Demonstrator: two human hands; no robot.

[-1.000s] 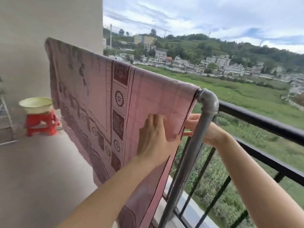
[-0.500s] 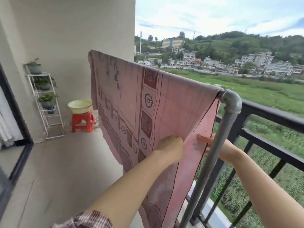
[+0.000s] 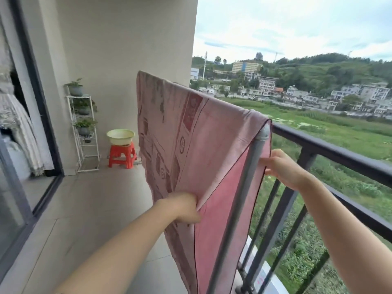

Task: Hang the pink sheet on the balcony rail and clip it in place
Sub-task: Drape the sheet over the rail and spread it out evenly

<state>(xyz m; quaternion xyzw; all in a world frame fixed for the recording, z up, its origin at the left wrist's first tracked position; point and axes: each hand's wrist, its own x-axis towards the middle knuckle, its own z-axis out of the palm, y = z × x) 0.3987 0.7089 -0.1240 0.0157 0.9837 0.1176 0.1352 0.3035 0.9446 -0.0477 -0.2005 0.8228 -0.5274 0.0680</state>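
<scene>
The pink patterned sheet (image 3: pixel 191 134) hangs draped over a grey metal pipe rail whose upright post (image 3: pixel 244 187) runs down in front of me. Its near end covers the pipe's elbow. My left hand (image 3: pixel 184 206) grips a fold of the sheet's inner layer, low on the balcony side of the post. On the outer side of the post, my right hand (image 3: pixel 284 168) pinches the sheet's dark-trimmed edge. No clip is in view.
The black balcony railing (image 3: pixel 328 149) runs along the right, with a drop to fields beyond. At the back wall a yellow basin (image 3: pixel 120 136) rests on a red stool (image 3: pixel 122 154), next to a white plant shelf (image 3: pixel 83 128). A sliding glass door (image 3: pixel 27 124) lines the left.
Both hands have slid lower along the sheet's end. The sheet has been drawn toward me and now covers the pipe's elbow. My view has pulled back and turned left.
</scene>
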